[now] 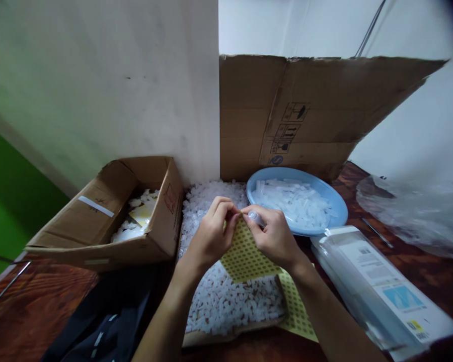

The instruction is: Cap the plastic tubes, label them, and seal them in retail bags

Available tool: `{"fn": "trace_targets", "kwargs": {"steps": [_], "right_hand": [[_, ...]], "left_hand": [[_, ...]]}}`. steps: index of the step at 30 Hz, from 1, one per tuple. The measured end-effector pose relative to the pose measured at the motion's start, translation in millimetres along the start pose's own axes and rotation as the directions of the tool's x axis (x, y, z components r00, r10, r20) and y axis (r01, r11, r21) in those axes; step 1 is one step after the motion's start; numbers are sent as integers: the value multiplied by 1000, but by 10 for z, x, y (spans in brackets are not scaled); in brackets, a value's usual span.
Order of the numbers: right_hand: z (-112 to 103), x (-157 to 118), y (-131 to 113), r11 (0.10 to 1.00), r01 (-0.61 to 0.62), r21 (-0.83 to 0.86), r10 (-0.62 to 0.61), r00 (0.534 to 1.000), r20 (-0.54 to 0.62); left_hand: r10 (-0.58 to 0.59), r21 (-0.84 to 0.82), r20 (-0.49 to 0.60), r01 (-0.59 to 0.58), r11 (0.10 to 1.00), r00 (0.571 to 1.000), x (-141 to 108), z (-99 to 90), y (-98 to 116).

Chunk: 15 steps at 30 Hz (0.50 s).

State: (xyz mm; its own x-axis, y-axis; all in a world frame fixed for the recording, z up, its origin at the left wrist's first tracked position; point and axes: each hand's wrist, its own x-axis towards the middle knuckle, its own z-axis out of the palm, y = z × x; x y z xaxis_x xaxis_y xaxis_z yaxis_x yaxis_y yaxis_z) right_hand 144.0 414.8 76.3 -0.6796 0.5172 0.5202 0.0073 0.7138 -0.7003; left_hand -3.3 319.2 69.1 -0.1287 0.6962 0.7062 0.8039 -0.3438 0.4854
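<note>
A yellow sheet (249,259) printed with rows of dark dots hangs between my hands. My left hand (213,231) is closed, pinching its top edge between thumb and fingers. Closed on the same edge, my right hand (277,234) meets the left at the fingertips. A small white plastic tube (255,217), seen end-on, is also tucked in the right hand's fingers. Below the sheet lie many small white plastic pieces (230,301) in a shallow cardboard tray (226,338). Another dotted yellow sheet (298,309) lies under my right forearm.
A cardboard box (166,236) with white scraps stands left. Behind are a heap of translucent pieces (207,193) and a blue basin (340,213) of clear plastic parts. A packaged stack (385,286), metal rod (377,233) and clear plastic bag (411,216) lie right; dark cloth (105,311) lies front left.
</note>
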Motion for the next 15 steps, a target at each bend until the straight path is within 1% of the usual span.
{"fn": "trace_targets", "kwargs": {"steps": [4,8,10,12,15], "right_hand": [[9,-4,-7,999,-19,34,19,1000,0],[10,3,7,993,-88,82,87,996,7],[5,10,30,986,-127,111,126,992,14],[-2,18,59,982,-145,122,144,989,16],[-10,25,97,994,-101,50,102,995,0]], "left_hand": [[19,15,15,-19,1000,1000,-7,1,-1],[10,4,27,-10,1000,1000,-13,6,-13],[-19,-23,20,19,1000,1000,-7,-4,11],[-71,-75,11,71,995,997,8,-28,70],[-163,-187,24,165,968,986,38,-73,202]]}}
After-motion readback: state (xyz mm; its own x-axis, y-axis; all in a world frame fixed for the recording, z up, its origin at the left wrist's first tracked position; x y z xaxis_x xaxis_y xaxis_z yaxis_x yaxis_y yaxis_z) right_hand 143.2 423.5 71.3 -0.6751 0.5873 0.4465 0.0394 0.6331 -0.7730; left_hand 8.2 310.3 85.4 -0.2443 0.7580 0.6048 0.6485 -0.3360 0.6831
